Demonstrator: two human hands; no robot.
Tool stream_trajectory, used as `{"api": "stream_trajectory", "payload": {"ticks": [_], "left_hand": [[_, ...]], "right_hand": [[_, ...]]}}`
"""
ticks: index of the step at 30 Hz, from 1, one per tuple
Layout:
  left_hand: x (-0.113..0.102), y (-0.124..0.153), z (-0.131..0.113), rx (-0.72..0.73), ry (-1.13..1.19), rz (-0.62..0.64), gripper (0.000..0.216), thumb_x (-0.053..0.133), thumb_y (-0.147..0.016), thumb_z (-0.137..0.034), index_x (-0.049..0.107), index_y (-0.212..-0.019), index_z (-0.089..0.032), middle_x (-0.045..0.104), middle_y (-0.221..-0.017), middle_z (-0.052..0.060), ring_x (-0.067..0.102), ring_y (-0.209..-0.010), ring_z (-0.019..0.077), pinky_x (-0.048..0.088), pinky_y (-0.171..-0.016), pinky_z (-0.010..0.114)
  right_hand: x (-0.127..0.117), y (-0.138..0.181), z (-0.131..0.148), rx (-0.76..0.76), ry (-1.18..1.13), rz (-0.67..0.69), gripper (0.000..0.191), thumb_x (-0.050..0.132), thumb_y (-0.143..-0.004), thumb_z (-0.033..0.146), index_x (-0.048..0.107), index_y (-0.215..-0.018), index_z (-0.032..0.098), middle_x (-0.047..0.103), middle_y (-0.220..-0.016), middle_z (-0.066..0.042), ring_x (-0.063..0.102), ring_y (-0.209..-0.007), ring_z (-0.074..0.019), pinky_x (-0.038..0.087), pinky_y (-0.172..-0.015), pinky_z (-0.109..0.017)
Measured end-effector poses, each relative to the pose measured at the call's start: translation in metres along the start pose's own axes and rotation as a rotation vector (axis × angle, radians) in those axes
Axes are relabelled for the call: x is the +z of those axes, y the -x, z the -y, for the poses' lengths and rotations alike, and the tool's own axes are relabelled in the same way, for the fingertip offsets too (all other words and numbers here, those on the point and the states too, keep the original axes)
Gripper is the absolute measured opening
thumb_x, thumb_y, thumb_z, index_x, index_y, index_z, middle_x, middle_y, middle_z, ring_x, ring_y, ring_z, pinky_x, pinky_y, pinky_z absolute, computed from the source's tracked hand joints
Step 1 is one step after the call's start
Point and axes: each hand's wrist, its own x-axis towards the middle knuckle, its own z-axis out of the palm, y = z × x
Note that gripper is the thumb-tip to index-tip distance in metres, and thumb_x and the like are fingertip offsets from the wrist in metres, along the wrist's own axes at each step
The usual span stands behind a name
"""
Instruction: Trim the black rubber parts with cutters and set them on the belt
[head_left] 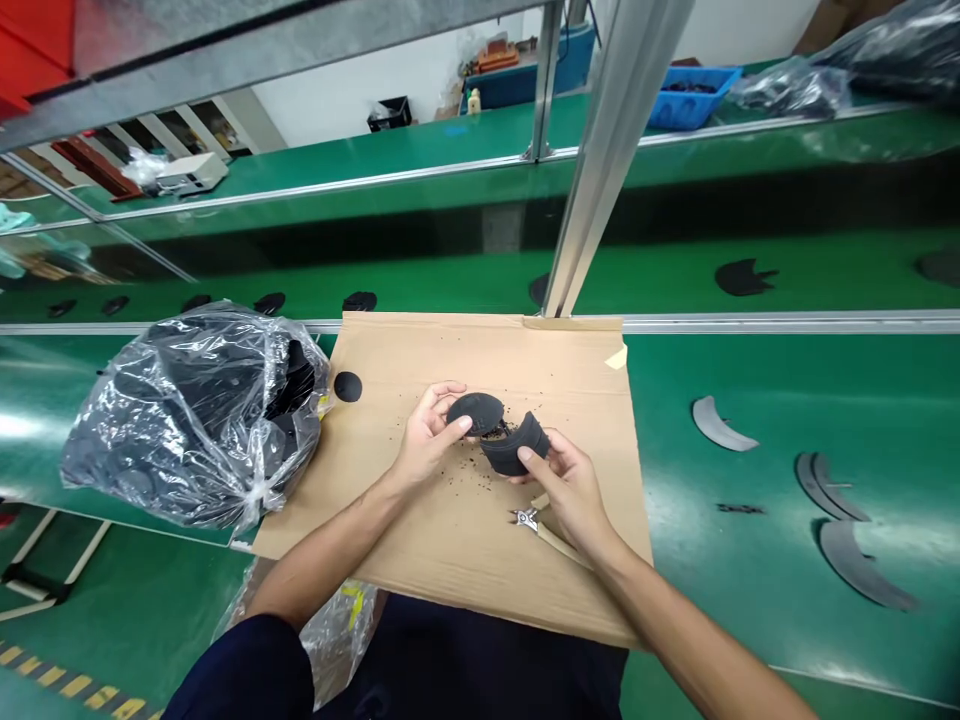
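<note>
1. Broadly, a green desk (787, 370) is spreading beneath everything at hand, with grey curved strips lying over on its right side.
2. A cardboard sheet (480, 560) is covering the middle of the desk, right in front of the person.
3. A clear plastic bag (172, 440) filled with black parts is sitting at the sheet's left edge.
4. The right hand (574, 490) is closing around the curved black piece, its thumb pressing on the near face and its fingers wrapping behind; that forearm is slanting up and leftward from the lower right corner.
5. The left hand (427, 435) is pinching the oval black piece, thumb lying along the lower edge, fingers curling around the far side; its forearm is rising rightward from a dark sleeve.
6. Cream-handled cutters (555, 541) are resting on the sheet, partly under the right hand.
7. The curved black piece (514, 450) and the oval black piece (475, 410) are meeting above the sheet; whether they are joining is hard to tell.
8. A black disc (348, 387) is lying near the bag.
9. Dark crumbs (471, 476) are dotting the cardboard below both hands.
</note>
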Motion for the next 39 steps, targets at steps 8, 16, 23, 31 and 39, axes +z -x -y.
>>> {"api": "stream_trajectory", "payload": {"ticks": [8, 16, 23, 31, 39], "left_hand": [[-0.003, 0.012, 0.007, 0.073, -0.088, 0.032, 0.038, 0.077, -0.086, -0.042, 0.062, -0.111, -0.018, 0.073, -0.103, 0.008, 0.069, -0.095, 0.018, 0.055, -0.087, 0.03], [0.0, 0.025, 0.011, 0.329, -0.456, -0.003, 0.023, 0.075, -0.087, -0.029, 0.065, -0.105, -0.019, 0.07, -0.098, 0.004, 0.065, -0.09, 0.0159, 0.052, -0.084, 0.029], [0.004, 0.026, 0.007, 0.515, -0.593, -0.011, 0.02, 0.072, -0.09, -0.029, 0.064, -0.104, -0.017, 0.065, -0.087, 0.002, 0.061, -0.08, 0.014, 0.051, -0.075, 0.028], [0.001, 0.024, 0.003, 0.594, -0.644, -0.054, 0.02, 0.071, -0.091, -0.026, 0.063, -0.108, -0.018, 0.067, -0.092, 0.004, 0.062, -0.083, 0.0145, 0.053, -0.075, 0.029], [0.001, 0.024, 0.003, 0.787, -0.705, -0.017, 0.019, 0.071, -0.092, -0.022, 0.064, -0.109, -0.018, 0.069, -0.091, 0.004, 0.065, -0.081, 0.0152, 0.056, -0.07, 0.029]], "right_hand": [[0.001, -0.002, 0.001, 0.0, 0.096, 0.017, 0.038, 0.082, -0.077, 0.052, 0.071, -0.094, 0.021, 0.065, -0.082, 0.0, 0.063, -0.07, -0.0146, 0.058, -0.06, -0.027], [0.004, 0.003, 0.001, 0.007, 0.209, 0.085, 0.039, 0.078, -0.08, 0.057, 0.067, -0.092, 0.021, 0.058, -0.07, 0.002, 0.056, -0.062, -0.0138, 0.053, -0.057, -0.027], [0.001, 0.004, -0.003, -0.034, 0.218, 0.085, 0.038, 0.079, -0.079, 0.055, 0.065, -0.09, 0.021, 0.058, -0.073, 0.002, 0.052, -0.063, -0.0118, 0.048, -0.058, -0.024], [-0.001, 0.006, -0.008, -0.059, 0.291, 0.107, 0.034, 0.075, -0.084, 0.053, 0.068, -0.094, 0.021, 0.063, -0.082, -0.001, 0.055, -0.069, -0.0137, 0.048, -0.062, -0.025], [0.0, 0.008, -0.006, -0.15, 0.323, 0.107, 0.025, 0.071, -0.089, 0.045, 0.067, -0.097, 0.022, 0.07, -0.092, -0.004, 0.064, -0.077, -0.0166, 0.055, -0.069, -0.028]]}}
